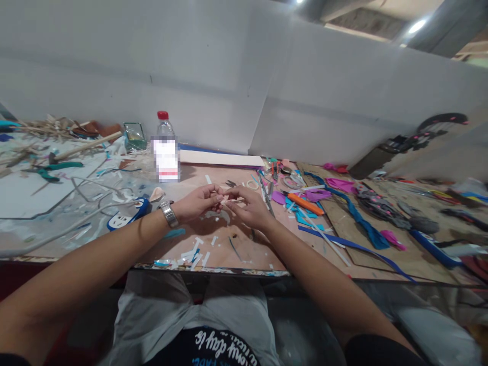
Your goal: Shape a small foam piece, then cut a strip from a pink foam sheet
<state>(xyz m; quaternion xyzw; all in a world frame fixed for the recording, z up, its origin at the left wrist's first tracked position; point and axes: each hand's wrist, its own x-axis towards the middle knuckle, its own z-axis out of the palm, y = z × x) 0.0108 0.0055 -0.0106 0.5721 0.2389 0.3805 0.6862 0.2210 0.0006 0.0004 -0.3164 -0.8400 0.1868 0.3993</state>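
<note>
My left hand, with a metal watch on its wrist, is closed in a pinch near the middle of the table. My right hand is curled close beside it, fingertips nearly meeting those of the left. Between the fingertips is a small pale piece, too small to make out well; both hands seem to grip it. White paper scraps lie on the tabletop below the hands.
A red-capped bottle stands behind the left hand. A power strip with cables lies left, near green-handled pliers. To the right are an orange cutter, blue ribbon, coloured scraps and a cardboard sheet.
</note>
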